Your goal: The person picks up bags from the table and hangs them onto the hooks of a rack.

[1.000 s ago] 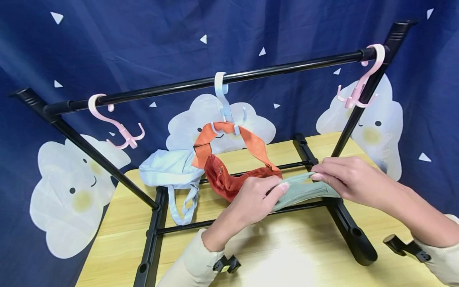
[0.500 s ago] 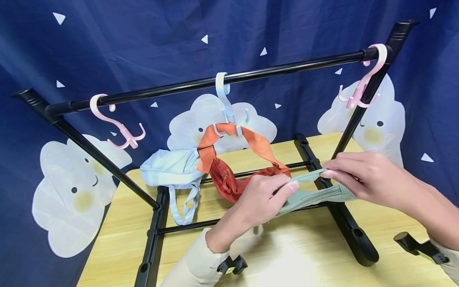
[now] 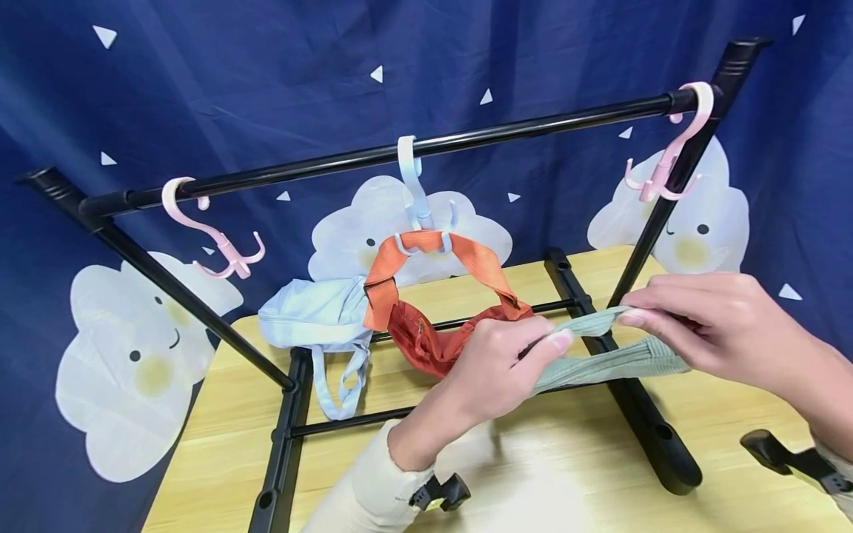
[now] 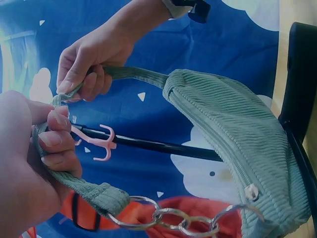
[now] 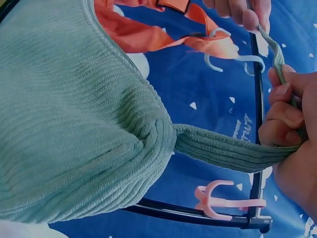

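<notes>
Left hand [image 3: 498, 364] and right hand [image 3: 716, 322] grip the strap [image 5: 218, 147] of green bag [image 4: 233, 109]. Orange bag [image 3: 432, 348] hangs left, on blue hook [image 3: 417, 194].

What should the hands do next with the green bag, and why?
I'd probably lift its corduroy strap toward the pink pronged hook at the right end of the black rail. The left hand and right hand both hold the strap, and that hook carries nothing, while the light blue hook carries an orange strap.
</notes>
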